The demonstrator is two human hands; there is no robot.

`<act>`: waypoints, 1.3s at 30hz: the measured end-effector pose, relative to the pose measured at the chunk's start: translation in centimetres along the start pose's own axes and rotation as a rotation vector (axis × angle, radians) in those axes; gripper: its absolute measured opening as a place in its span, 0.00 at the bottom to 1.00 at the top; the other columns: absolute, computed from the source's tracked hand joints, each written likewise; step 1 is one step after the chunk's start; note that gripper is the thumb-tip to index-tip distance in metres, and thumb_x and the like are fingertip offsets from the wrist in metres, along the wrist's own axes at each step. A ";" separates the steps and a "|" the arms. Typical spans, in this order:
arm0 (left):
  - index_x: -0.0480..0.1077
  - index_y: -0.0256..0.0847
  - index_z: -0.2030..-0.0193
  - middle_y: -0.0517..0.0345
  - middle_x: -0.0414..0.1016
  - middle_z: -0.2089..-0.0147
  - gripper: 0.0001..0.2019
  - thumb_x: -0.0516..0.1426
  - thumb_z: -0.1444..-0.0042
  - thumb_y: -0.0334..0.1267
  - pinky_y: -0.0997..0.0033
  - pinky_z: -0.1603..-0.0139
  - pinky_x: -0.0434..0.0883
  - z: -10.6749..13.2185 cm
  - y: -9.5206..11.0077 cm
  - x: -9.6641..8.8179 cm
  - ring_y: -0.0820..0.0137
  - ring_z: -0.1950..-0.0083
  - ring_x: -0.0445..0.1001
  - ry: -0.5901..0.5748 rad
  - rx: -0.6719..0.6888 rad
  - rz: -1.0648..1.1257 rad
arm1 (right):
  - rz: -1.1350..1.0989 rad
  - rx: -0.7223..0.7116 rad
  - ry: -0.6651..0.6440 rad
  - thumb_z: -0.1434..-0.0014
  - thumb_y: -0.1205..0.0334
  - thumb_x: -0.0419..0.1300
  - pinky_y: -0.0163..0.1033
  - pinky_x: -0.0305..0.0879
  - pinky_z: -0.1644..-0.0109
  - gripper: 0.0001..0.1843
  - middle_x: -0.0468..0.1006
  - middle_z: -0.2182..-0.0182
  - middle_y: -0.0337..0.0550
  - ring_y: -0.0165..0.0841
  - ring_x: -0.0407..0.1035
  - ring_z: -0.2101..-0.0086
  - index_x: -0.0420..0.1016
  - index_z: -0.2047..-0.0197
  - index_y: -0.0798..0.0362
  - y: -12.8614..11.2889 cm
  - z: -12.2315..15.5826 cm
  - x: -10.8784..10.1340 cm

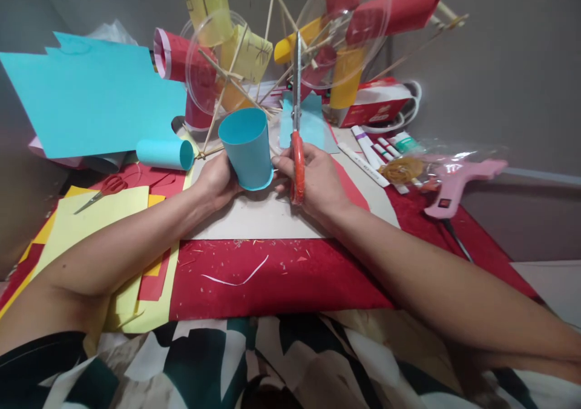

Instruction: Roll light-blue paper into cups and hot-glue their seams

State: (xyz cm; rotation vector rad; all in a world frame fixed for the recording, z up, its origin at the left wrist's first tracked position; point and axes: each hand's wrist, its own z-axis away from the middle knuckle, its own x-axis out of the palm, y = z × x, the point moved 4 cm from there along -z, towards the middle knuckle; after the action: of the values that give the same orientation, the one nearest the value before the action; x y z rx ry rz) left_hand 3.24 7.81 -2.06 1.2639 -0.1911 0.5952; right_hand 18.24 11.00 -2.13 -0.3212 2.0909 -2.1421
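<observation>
Okay: blue cup (pixel 247 149) left, scissors (pixel 296 120) right

My left grip (pixel 218 180) wraps the cup's side, mouth up over white sheet (pixel 267 222), probably steadying it. Right grip (pixel 321 180) holds scissors blades-up, presumably freeing my fingers (pixel 285 164) near the cup's base.

A tapering light-blue paper cup (pixel 247 152) hides most fingers of the left hand (pixel 216 182), the top edge cuts off a yellow paper tube with black markings (pixel 214 0), and lettering on the red-and-white cardboard box (pixel 361 115) is too blurred to read.
</observation>
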 end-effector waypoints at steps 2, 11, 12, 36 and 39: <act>0.77 0.36 0.59 0.45 0.84 0.56 0.13 0.54 0.34 0.42 0.54 0.52 0.81 0.1 -0.1 0.0 0.59 0.58 0.82 0.006 -0.014 -0.008 | -0.010 0.015 -0.003 0.50 0.58 0.72 0.31 0.72 0.79 0.18 0.70 0.75 0.31 0.27 0.70 0.77 0.65 0.66 0.48 0.0 0.0 0.0; 0.75 0.35 0.58 0.43 0.83 0.57 0.11 0.55 0.38 0.39 0.50 0.58 0.81 1.2 0.5 -0.1 0.55 0.58 0.82 -0.103 -0.180 -0.059 | -0.031 0.043 -0.010 0.52 0.58 0.74 0.31 0.70 0.81 0.20 0.70 0.78 0.29 0.24 0.67 0.82 0.65 0.67 0.49 -0.5 0.1 0.2; 0.76 0.35 0.57 0.41 0.83 0.56 0.11 0.55 0.37 0.40 0.51 0.60 0.81 1.3 0.5 -0.2 0.55 0.58 0.82 -0.122 -0.213 -0.059 | -0.030 0.044 -0.008 0.52 0.59 0.75 0.31 0.70 0.81 0.20 0.70 0.78 0.29 0.24 0.67 0.82 0.65 0.67 0.49 -0.5 0.0 0.2; 0.75 0.31 0.50 0.36 0.84 0.58 0.17 0.51 0.33 0.41 0.57 0.61 0.79 2.5 0.7 -0.1 0.52 0.59 0.84 -0.515 -0.402 0.001 | 0.060 -0.089 -0.026 0.54 0.54 0.75 0.34 0.65 0.80 0.21 0.70 0.78 0.31 0.28 0.68 0.79 0.65 0.70 0.48 -2.4 0.9 0.0; 0.74 0.31 0.49 0.33 0.84 0.55 0.18 0.54 0.35 0.43 0.55 0.57 0.80 2.5 1.2 -1.1 0.50 0.57 0.84 -0.493 -0.376 0.010 | 0.060 -0.193 0.013 0.54 0.49 0.75 0.35 0.69 0.75 0.22 0.74 0.74 0.34 0.31 0.72 0.73 0.67 0.68 0.48 -3.9 1.0 -0.5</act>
State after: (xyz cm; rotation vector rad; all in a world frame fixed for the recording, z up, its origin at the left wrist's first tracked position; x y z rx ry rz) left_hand 2.16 5.37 -0.81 1.0224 -0.6877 0.2287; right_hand 19.19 10.24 1.79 -0.2618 2.2888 -1.9190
